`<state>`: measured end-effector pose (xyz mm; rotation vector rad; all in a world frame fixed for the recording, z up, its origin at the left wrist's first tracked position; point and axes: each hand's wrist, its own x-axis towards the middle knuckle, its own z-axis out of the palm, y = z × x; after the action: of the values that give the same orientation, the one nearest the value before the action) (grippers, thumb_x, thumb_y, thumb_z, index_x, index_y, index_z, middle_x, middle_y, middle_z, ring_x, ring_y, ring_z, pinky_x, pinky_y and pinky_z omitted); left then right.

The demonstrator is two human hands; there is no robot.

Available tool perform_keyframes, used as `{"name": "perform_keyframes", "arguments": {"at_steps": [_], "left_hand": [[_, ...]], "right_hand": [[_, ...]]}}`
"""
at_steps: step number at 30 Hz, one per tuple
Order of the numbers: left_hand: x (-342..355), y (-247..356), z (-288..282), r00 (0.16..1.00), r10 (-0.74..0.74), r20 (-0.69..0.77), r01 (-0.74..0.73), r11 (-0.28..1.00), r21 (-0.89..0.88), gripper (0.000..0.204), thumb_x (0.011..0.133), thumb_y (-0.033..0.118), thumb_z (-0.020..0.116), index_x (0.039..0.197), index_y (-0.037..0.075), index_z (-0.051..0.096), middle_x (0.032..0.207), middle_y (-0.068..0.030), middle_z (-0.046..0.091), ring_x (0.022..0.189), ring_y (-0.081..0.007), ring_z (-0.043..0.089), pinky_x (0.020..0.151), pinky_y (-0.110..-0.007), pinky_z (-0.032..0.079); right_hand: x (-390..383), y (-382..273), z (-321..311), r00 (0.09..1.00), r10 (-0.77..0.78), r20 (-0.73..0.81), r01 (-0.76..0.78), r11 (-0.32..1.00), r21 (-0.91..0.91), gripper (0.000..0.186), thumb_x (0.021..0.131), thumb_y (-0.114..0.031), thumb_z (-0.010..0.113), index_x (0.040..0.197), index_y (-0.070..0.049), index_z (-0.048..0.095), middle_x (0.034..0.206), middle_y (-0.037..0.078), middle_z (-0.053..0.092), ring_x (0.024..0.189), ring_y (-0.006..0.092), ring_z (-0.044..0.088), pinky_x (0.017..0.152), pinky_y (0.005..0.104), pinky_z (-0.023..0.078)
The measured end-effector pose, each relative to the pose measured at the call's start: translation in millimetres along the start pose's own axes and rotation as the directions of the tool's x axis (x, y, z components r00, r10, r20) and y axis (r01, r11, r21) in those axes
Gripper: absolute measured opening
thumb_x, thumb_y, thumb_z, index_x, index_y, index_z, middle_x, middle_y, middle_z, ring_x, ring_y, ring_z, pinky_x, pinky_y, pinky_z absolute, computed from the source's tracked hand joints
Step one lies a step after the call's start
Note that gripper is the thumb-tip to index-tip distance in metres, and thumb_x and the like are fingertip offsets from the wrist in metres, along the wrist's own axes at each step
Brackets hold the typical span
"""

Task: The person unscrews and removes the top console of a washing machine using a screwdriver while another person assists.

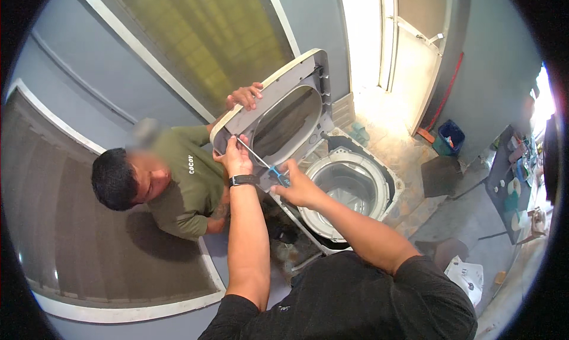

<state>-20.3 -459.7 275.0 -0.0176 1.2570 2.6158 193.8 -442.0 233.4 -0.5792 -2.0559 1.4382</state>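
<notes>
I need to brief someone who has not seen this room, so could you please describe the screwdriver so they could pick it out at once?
Start at the opened top-loading washing machine mid-room, with its grey top panel tilted up. Against that panel's lower edge, the wearer's left hand steadies the tip while the right hand grips the handle. The screwdriver is the thin metal shaft with a blue handle, the only slender tool there.

Both bare forearms rise from the lower edge and stretch forward, away from the black-sleeved shoulders, converging near the middle of the view. The left hand (236, 157), with a dark band around its wrist, is raised highest, fingers curled and thumb side turned up, knuckles facing the camera. The right hand (298, 188) sits just beside and slightly below it, closed in a fist-like grip with the thumb pointing toward the left hand, the elbow bent outward
</notes>
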Motion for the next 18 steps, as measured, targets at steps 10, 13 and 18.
{"name": "perform_keyframes", "arguments": {"at_steps": [10, 13, 18], "left_hand": [[13.4, -10.8, -7.5, 0.999, -0.016, 0.028, 0.016, 1.0, 0.006, 0.076, 0.087, -0.002, 0.067, 0.142, 0.02, 0.019, 0.117, -0.0166, 0.055, 0.085, -0.0288, 0.067, 0.067, -0.04, 0.062], [25.4, -21.2, -4.8, 0.998, 0.058, -0.003, -0.057, 0.995, 0.076, 0.073, 0.087, -0.002, 0.067, 0.14, 0.018, 0.022, 0.116, -0.0162, 0.056, 0.084, -0.0287, 0.067, 0.064, -0.038, 0.062], [59.9, -36.6, -7.2, 0.999, 0.037, -0.011, -0.036, 0.997, 0.065, 0.062, 0.085, -0.004, 0.068, 0.133, 0.015, 0.032, 0.103, -0.0136, 0.061, 0.077, -0.0274, 0.068, 0.059, -0.036, 0.061]], "right_hand": [[15.6, -1.1, -13.9, 0.876, 0.323, 0.358, -0.455, 0.8, 0.392, 0.027, 0.093, -0.025, 0.068, 0.1, -0.003, 0.053, 0.084, 0.004, 0.056, 0.058, 0.0129, 0.053, 0.043, 0.0302, 0.043], [27.5, -5.7, -25.5, 0.813, 0.373, 0.448, -0.558, 0.719, 0.414, 0.026, 0.096, -0.029, 0.062, 0.101, -0.005, 0.052, 0.082, 0.005, 0.055, 0.059, 0.0131, 0.054, 0.044, 0.0288, 0.044], [59.4, 34.8, -23.3, 0.718, 0.311, 0.623, -0.664, 0.574, 0.479, 0.026, 0.099, -0.032, 0.055, 0.105, -0.007, 0.057, 0.083, 0.006, 0.054, 0.06, 0.0148, 0.056, 0.047, 0.0283, 0.048]]}}
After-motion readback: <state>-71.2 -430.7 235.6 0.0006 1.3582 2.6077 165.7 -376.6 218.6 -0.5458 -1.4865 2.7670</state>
